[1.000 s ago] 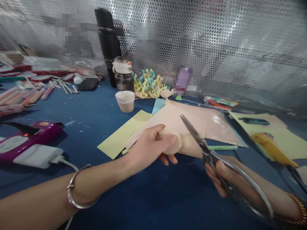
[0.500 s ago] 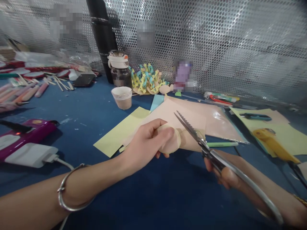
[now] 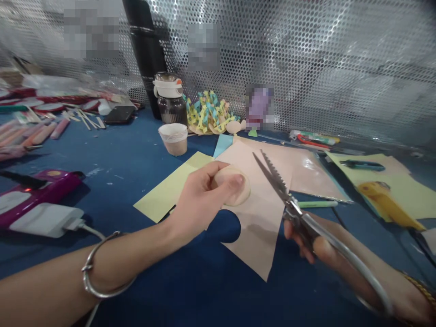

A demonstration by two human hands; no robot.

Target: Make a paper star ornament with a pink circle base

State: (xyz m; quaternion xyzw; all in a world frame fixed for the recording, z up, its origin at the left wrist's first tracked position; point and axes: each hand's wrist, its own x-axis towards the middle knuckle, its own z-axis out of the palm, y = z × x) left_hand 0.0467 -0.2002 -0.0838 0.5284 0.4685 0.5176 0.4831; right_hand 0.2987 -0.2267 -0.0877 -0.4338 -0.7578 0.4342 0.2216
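Note:
In my left hand (image 3: 204, 195) is a pale round disc (image 3: 247, 193) with a yellowish edge, pinched between thumb and fingers; the fingers beneath are hidden. My right hand (image 3: 315, 240) grips a pair of scissors (image 3: 272, 175) with one toothed blade. The blades are parted slightly and point up and left, with nothing between them. Under and beside the disc lies a pink paper sheet (image 3: 259, 231), a round notch cut from its near left edge. Yellow paper (image 3: 170, 193) sticks out on the left.
A paper cup (image 3: 173, 138), a lidded jar (image 3: 170, 102) and a black bottle (image 3: 146, 50) stand at the back. A green pen (image 3: 316, 204) lies by the scissors. On the right is a yellow tool (image 3: 388, 202); on the left, a purple power strip (image 3: 51, 181).
My left hand has moved slightly up and left with the disc. The notched part of the pink sheet now lies in view below it. The scissors have shifted a little, blades slightly wider apart.

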